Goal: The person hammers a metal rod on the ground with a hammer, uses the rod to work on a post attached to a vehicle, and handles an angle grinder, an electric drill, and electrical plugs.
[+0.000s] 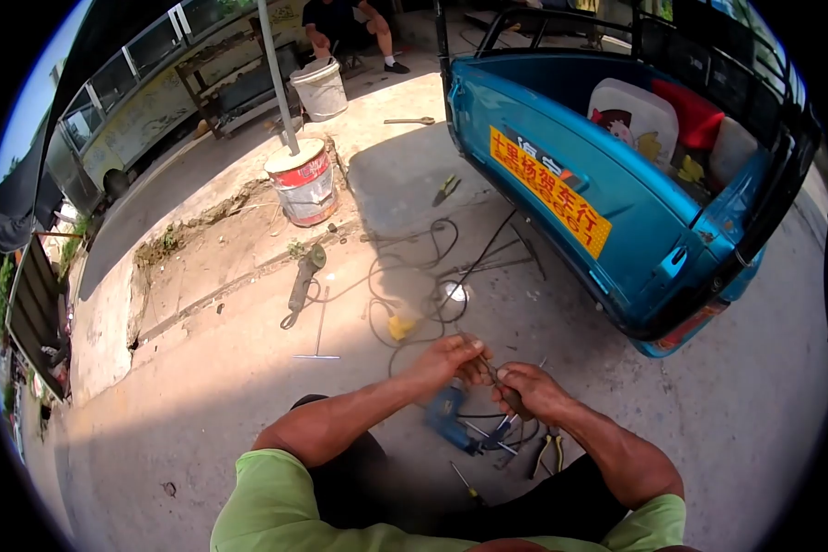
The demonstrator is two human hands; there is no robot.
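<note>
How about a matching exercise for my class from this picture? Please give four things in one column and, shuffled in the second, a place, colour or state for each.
Things
1. Left hand and right hand
2. Drill
3. Pole
4. Sign

Places, colours, states
a. Stands in a red-and-white bucket
b. Yellow, with red writing, on the side of the cart
c. Close together, gripping a thin dark piece
d. Blue, lying on the ground

Right pairs
1-c, 2-d, 3-a, 4-b

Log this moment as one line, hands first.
left hand: holding thin dark item | right hand: holding same item | ground: blue power tool, yellow-handled pliers
</note>
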